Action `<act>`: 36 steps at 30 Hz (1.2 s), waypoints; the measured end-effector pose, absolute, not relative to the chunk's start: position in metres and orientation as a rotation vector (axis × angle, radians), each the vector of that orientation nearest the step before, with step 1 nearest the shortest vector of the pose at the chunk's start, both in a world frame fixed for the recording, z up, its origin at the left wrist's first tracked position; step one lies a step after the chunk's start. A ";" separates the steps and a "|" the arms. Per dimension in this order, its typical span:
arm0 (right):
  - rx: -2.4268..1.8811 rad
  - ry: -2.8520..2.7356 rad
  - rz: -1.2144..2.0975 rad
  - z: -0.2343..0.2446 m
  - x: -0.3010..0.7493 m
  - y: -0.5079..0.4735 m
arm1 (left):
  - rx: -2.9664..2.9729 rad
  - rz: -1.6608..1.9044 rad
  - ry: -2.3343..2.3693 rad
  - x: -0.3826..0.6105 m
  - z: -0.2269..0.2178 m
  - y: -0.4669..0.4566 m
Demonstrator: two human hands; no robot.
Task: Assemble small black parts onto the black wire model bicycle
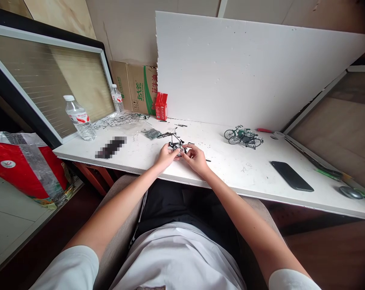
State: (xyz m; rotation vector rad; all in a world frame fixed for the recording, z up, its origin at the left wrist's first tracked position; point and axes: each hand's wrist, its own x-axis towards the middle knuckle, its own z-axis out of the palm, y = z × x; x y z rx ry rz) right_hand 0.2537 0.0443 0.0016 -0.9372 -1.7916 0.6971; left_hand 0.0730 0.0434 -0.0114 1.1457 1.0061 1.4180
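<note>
A small black model bicycle (176,139) is held near the front edge of the white table, one wheel close to me and the other pointing away to the left. My left hand (166,156) grips it from the left around the near wheel, fingers closed. From the right, my right hand (196,158) pinches the same wheel between thumb and fingers. The fingertips hide part of the wheel. Just beyond the bicycle lies a small clear bag of dark parts (152,133).
Finished-looking model bicycles (243,137) stand to the right, near a black phone (291,176). Leftward are a water bottle (79,119), black part frames (122,119) and a pixelated dark object (111,148). A red box (161,106) stands behind, against a white board (245,72).
</note>
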 end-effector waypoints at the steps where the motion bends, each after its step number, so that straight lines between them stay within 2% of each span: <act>1: -0.933 -1.807 0.696 0.001 0.254 0.045 | 1.146 1.415 1.009 0.073 -0.011 0.043; 36: -0.951 -1.835 0.713 -0.001 0.253 0.045 | 1.115 1.423 1.095 0.073 -0.009 0.042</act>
